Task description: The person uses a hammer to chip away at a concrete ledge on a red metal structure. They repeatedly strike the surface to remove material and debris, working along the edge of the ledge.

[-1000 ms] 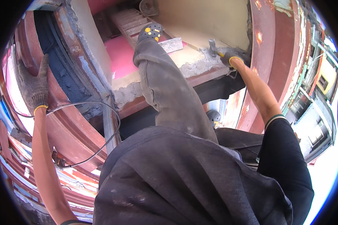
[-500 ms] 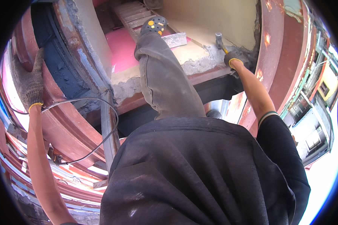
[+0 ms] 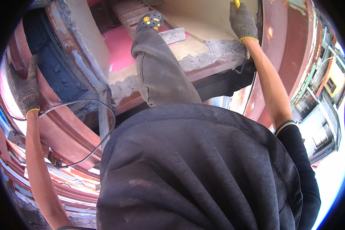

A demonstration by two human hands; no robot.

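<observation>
My right hand [image 3: 244, 23], in a grey knit glove with a yellow cuff, is raised near the top edge, closed round a hammer [image 3: 237, 4]. Part of the hammer's yellow handle shows above the fist; its head is out of view. Below that hand lies the rough, chipped concrete edge [image 3: 218, 51] of an opening. My left hand [image 3: 23, 86], gloved alike, rests against a red-brown steel beam [image 3: 51, 86] at the far left, thumb stretched up and apart from the fingers. The fingertips fade into the dark rim.
My leg [image 3: 161, 63] reaches across the gap onto the ledge, the foot in a dark clog [image 3: 149, 22]. Behind it are a ladder [image 3: 131, 14] and a whitish block [image 3: 172, 35]. A grey cable [image 3: 90, 100] loops beside my left forearm. A dark gap [image 3: 226, 85] runs below the ledge.
My right hand has risen from the broken concrete corner toward the top edge, carrying the hammer, whose head has left the view. My left hand stays on the beam; the view has shifted slightly.
</observation>
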